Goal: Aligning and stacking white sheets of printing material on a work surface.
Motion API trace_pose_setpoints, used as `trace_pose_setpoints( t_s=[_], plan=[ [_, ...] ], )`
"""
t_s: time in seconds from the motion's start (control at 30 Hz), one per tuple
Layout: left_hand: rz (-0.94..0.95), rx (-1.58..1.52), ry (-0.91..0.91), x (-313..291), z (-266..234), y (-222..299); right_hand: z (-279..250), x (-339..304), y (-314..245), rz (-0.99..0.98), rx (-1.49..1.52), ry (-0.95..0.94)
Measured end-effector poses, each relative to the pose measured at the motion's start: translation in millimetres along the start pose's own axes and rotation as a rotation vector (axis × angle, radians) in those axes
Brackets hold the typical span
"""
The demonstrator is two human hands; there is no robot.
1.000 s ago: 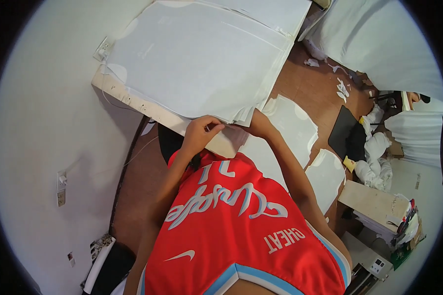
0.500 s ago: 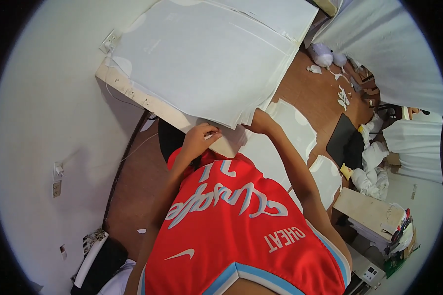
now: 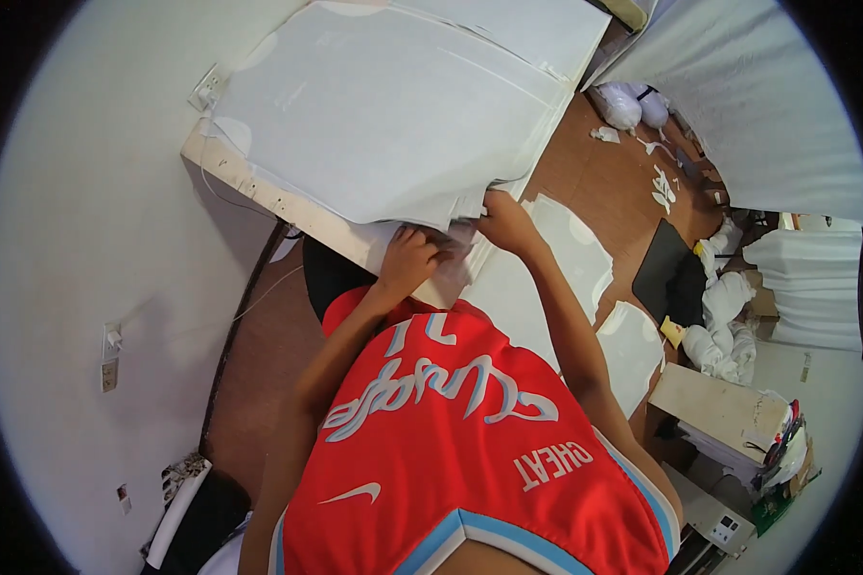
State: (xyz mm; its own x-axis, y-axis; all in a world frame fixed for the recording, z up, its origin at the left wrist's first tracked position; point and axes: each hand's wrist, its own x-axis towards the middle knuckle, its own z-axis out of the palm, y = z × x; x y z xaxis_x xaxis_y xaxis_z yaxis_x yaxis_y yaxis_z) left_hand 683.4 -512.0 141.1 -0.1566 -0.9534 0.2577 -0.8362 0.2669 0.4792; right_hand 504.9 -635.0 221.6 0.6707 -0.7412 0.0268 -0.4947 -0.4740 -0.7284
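Observation:
A stack of large white sheets (image 3: pixel 355 115) with cut, curved outlines lies on a pale table (image 3: pixel 249 187). At its near right corner my right hand (image 3: pixel 505 222) is closed on the edge of the sheets, which bend upward there. My left hand (image 3: pixel 410 263) is at the table's near edge, its fingers reaching in by the lifted sheet edges. Those fingertips are shadowed and smeared by motion, so I cannot see whether they grip anything.
More white cut pieces (image 3: pixel 633 350) lie low to the right of the table. A wall with a socket (image 3: pixel 208 88) stands left. Farther right are a black mat (image 3: pixel 660 259), white bundles (image 3: pixel 729 307), a pale-topped cabinet (image 3: pixel 719 412) and white curtains (image 3: pixel 738 105).
My right hand has lifted the near right corner of the sheets, which now curls up. My left hand has moved slightly right and away from me, toward that edge.

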Motion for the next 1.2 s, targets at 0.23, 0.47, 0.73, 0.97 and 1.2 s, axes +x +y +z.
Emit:
trace_pose_setpoints(
  t_s=[0.23,0.47,0.73,0.97,1.2],
  plan=[
    [-0.118,-0.31,0.038,29,-38,-1,-10,-49,-45,-0.174,-0.109,0.626],
    [-0.246,-0.409,0.02,51,-58,5,54,-63,-14,-0.21,-0.169,0.279],
    [-0.217,-0.449,0.063,38,-55,-3,63,-47,13,-0.165,-0.259,0.188],
    [-0.268,-0.353,-0.028,34,-58,6,66,-42,27,-0.168,-0.159,0.177],
    [-0.195,-0.333,0.041,13,-63,10,50,-34,5,-0.261,-0.04,0.132]
  ],
)
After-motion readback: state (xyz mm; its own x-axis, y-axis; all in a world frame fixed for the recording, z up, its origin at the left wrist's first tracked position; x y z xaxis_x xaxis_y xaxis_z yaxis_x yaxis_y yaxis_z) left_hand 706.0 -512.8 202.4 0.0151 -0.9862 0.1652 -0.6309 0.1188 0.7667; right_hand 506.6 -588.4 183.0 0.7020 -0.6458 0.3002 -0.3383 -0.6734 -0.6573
